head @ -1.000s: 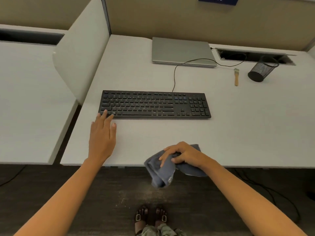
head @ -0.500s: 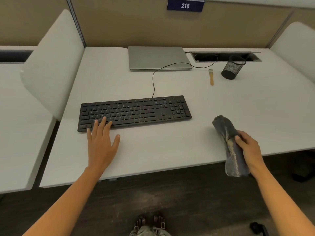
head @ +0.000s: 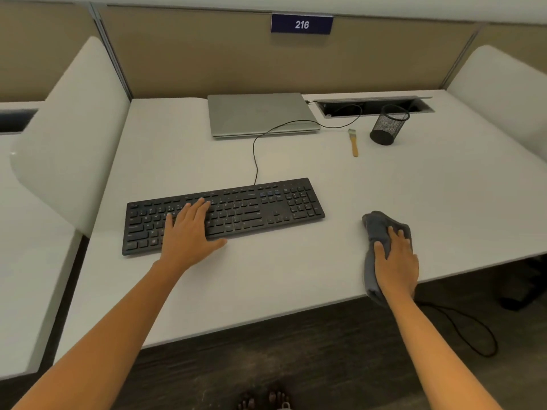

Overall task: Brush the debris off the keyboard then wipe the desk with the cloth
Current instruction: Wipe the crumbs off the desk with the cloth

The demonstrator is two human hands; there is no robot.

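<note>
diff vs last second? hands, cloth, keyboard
Left hand moved forward from the white desk onto the keys of the black keyboard, resting flat. Right hand carried the grey cloth rightward along the desk's front edge and presses it on the desktop. Wooden-handled brush, closed silver laptop and black mesh cup stayed put.

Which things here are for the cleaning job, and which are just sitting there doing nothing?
For the job: keyboard, brush, cloth under the right hand, desk.
Just lying about: closed laptop, black mesh cup, sign reading 216.
</note>
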